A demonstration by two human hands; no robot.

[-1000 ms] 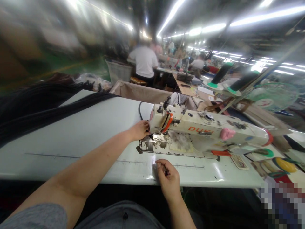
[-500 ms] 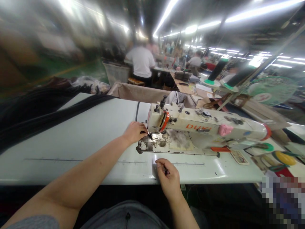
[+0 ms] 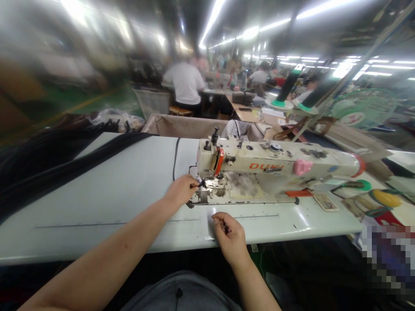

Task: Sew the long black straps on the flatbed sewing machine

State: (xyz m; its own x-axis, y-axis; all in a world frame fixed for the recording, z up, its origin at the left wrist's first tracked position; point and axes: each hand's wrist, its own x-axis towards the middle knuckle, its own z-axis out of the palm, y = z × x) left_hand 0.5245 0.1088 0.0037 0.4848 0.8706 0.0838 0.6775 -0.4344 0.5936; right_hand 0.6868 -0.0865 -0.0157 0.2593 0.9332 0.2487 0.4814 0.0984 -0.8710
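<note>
Room: a long workshop under strip lights, blurred; a person in a white shirt [image 3: 184, 82] sat with their back to me at a far bench.
Table: my white table [image 3: 106, 190] carried dark fabric [image 3: 48, 160] on its left side.
Machine: the cream sewing machine [image 3: 272, 166] stood on the table — needle end towards me.
Left hand: my left hand [image 3: 180, 190] was at the needle, fingers pinched on something small and dark; what it was I could not tell.
Right hand: my right hand [image 3: 231, 237] rested on the table's near edge — fingers curled shut on a small dark tool [image 3: 226, 229].
</note>
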